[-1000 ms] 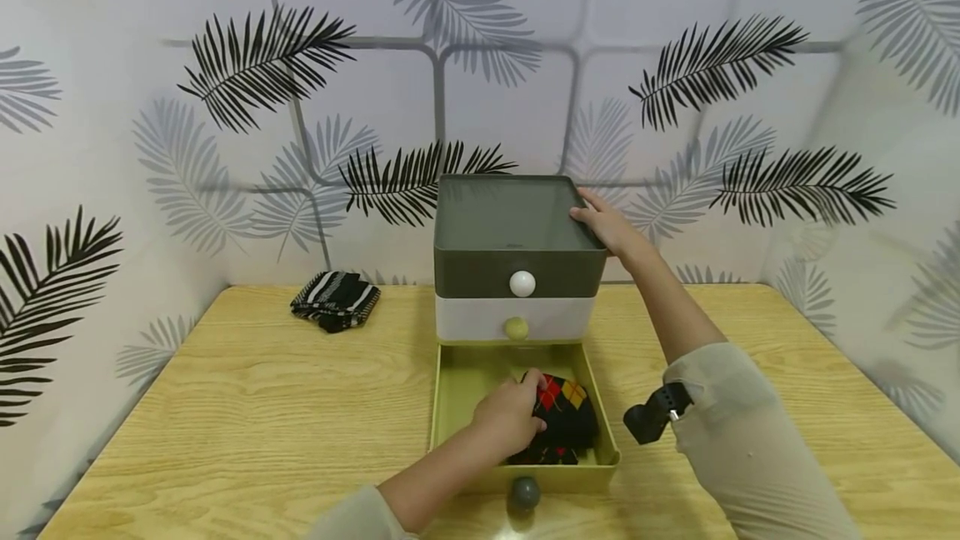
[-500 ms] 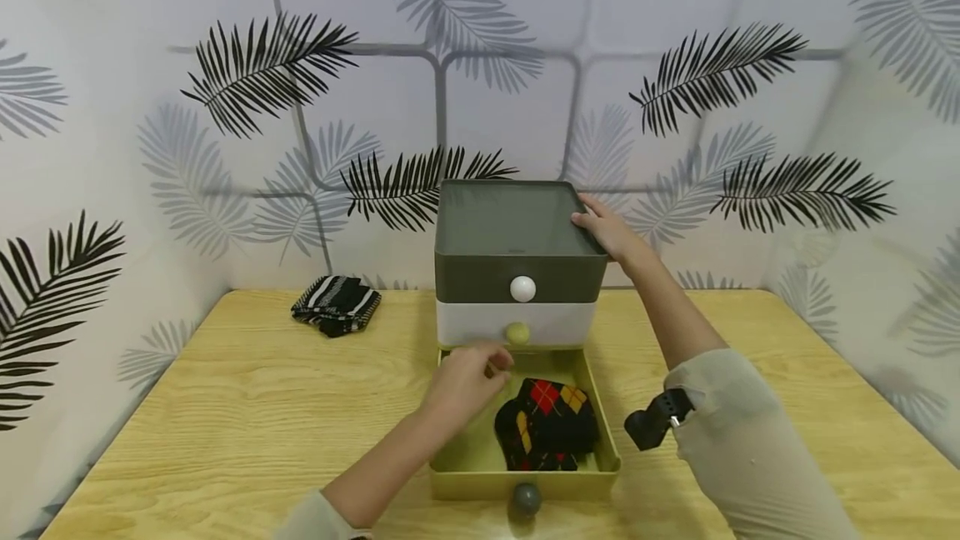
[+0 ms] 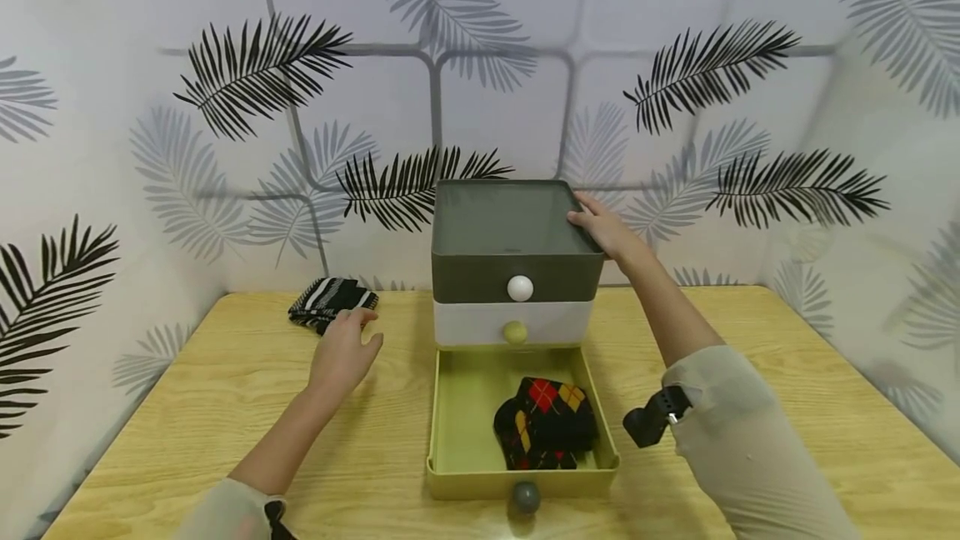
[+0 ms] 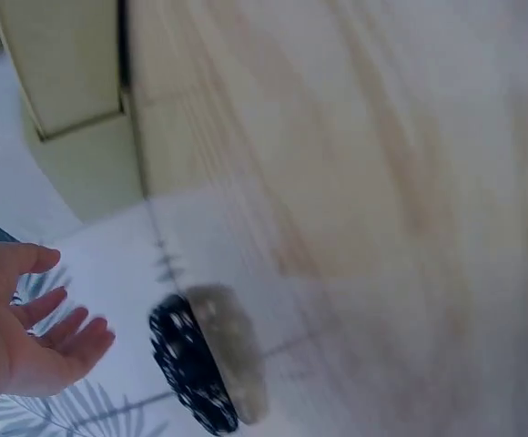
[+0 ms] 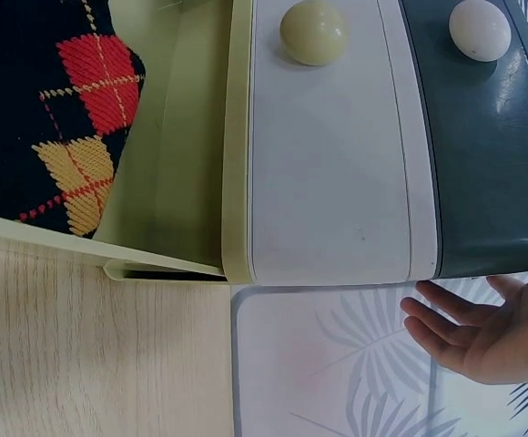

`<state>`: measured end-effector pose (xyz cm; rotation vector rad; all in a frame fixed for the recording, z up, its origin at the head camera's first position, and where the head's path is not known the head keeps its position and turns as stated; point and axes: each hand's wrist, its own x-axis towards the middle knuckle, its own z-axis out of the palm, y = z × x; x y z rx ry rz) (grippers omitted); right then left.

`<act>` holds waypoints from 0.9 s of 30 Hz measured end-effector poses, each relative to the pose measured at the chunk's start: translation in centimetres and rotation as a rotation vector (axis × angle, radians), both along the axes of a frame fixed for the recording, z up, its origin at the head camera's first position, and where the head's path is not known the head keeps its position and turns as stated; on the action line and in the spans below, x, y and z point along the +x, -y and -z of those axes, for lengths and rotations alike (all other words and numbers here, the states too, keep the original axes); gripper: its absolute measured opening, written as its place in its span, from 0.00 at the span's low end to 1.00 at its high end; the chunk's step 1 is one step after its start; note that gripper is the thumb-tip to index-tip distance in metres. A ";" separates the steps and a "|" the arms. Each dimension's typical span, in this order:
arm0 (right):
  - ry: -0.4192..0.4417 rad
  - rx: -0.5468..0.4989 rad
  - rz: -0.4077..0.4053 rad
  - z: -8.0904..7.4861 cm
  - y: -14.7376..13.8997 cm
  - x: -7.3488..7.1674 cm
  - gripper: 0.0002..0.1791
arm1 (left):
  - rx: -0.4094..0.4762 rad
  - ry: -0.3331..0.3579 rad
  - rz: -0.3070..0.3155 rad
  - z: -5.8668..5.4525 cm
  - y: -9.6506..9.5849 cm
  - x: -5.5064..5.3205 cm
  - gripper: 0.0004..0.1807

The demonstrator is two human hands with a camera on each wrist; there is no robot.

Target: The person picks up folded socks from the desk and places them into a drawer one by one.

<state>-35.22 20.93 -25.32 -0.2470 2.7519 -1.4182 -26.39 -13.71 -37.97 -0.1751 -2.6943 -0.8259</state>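
My left hand [image 3: 347, 352] reaches over the left half of the table, fingers spread and holding nothing. Just beyond its fingertips, a folded black-and-white patterned knit bundle [image 3: 330, 298] lies at the back left, partly hidden by the hand in the head view. Folded black argyle socks [image 3: 558, 419] with red and yellow diamonds lie in the right part of the pulled-out yellow-green bottom drawer [image 3: 461, 432]. My right hand [image 3: 606, 227] rests on the right side of the drawer unit [image 3: 517, 219], thumb over its top rim. In the right wrist view, its fingers [image 5: 437, 341] extend along the side.
Above the pulled-out drawer, a white drawer [image 3: 468, 323] with a yellow knob and a dark grey one [image 3: 472, 277] with a white knob are pushed in. A grey knob [image 3: 526, 497] juts from the bottom drawer's front. Leaf-patterned curtain [image 3: 502, 15] surrounds the wooden table [image 3: 217, 390].
My left hand has let go of the argyle socks, lifted out of the drawer and swung left toward the black-and-white bundle. The right hand has stayed on the unit.
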 end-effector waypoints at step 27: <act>0.051 -0.037 -0.018 1.5 -1.4 -2.7 0.34 | -0.375 0.174 0.273 2.4 6.0 -4.4 0.25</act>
